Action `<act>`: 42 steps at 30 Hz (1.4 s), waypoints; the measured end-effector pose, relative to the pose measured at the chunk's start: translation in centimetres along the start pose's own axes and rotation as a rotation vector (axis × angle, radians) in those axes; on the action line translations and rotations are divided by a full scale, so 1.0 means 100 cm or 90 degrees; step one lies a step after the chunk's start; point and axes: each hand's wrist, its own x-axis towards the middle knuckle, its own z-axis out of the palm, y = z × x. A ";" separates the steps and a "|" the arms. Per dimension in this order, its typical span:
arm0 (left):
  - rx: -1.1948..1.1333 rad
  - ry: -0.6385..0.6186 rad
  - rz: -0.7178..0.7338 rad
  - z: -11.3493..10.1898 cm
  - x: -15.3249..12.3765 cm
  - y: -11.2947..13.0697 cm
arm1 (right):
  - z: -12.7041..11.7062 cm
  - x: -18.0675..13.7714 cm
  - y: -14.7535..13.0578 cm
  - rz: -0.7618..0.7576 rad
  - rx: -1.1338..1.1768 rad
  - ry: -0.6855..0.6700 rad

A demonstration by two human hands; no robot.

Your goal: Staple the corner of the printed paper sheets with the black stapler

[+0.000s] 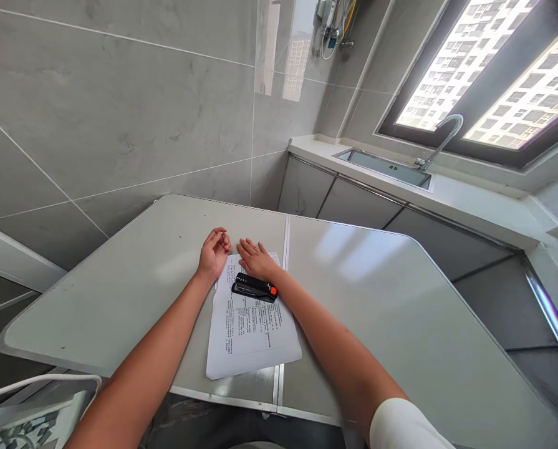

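Note:
Sheets of printed paper point(253, 349) lie on the light grey table, their text turned sideways to me. A black stapler point(253, 287) with an orange patch at its right end rests on the upper part of the paper. My right hand point(256, 259) is palm down with fingers spread over the paper's far edge, just beyond the stapler. Beside the paper's upper left corner, my left hand point(214, 252) stands on its side, fingers loosely bent and no object visible in them. Its contact with the paper's edge is unclear.
The folding table point(376, 312) has a seam point(285, 243) running under the paper. Behind it are a tiled wall point(120, 112) and a counter with a sink point(384, 167) and a tap point(442, 140) below a window. A white-framed object point(40, 411) stands at the lower left.

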 end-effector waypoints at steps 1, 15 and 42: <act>0.001 -0.002 0.001 -0.001 0.000 -0.001 | 0.000 0.002 -0.001 -0.002 0.001 0.004; 0.256 0.019 0.026 0.002 -0.003 -0.011 | -0.027 -0.091 0.015 0.353 0.080 0.176; 0.829 -0.099 0.103 -0.032 0.000 0.013 | -0.012 -0.112 -0.061 0.374 0.193 0.200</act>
